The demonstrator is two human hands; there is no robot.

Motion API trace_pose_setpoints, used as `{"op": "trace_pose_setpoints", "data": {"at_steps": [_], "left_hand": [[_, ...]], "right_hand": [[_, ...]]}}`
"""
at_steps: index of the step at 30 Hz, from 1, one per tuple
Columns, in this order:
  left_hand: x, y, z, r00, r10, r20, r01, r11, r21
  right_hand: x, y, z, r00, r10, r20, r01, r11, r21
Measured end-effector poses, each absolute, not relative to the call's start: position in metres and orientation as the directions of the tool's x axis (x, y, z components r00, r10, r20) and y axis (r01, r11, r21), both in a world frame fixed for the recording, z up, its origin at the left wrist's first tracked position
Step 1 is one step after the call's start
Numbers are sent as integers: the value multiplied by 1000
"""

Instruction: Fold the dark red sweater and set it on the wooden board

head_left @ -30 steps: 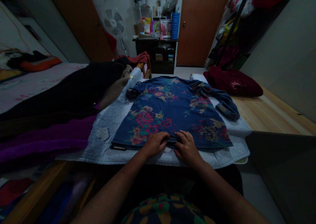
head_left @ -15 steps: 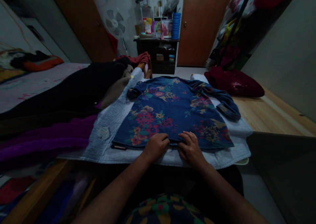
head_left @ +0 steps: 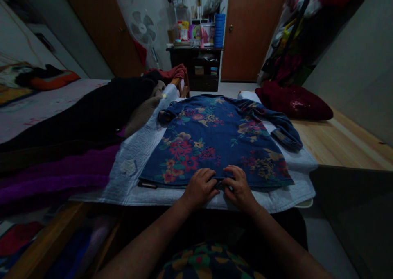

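A dark blue floral shirt point(head_left: 211, 135) lies spread out flat, its hem towards me and its neck at the far end. My left hand point(head_left: 202, 187) pinches the middle of the hem, fingers curled over the edge. Close beside it, my right hand point(head_left: 238, 187) grips the same hem between thumb and fingers, with a small gap between the hands. Under the shirt is a pale quilted cloth point(head_left: 125, 176). One sleeve point(head_left: 282, 129) stretches out to the right and bends towards me; the left one is mostly tucked in.
Dark clothing point(head_left: 92, 111) and a purple cloth point(head_left: 61, 168) are heaped on the left. A maroon cushion point(head_left: 291, 103) rests on the wooden surface point(head_left: 346, 144) to the right. Farther back stand a dark cabinet point(head_left: 196, 70) and a white fan point(head_left: 143, 27).
My left hand has shifted right along the hem, closer to my right hand, and its fingers have curled more. The shirt lies almost as before.
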State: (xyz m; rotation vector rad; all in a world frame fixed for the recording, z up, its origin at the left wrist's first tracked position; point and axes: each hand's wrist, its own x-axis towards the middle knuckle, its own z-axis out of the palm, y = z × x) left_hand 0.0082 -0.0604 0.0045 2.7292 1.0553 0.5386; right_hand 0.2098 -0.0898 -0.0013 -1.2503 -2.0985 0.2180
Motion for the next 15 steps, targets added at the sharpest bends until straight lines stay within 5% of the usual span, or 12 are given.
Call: {"op": "trace_pose_setpoints", "data": {"at_steps": [7, 15], "left_hand": [[22, -64, 2, 645, 660, 385, 659, -736, 159], [8, -60, -3, 660, 426, 619, 597, -797, -88]], "right_hand": [[213, -80, 13, -334, 868, 367, 611, 496, -617], [210, -55, 15, -293, 943, 160, 581, 308, -753]]}}
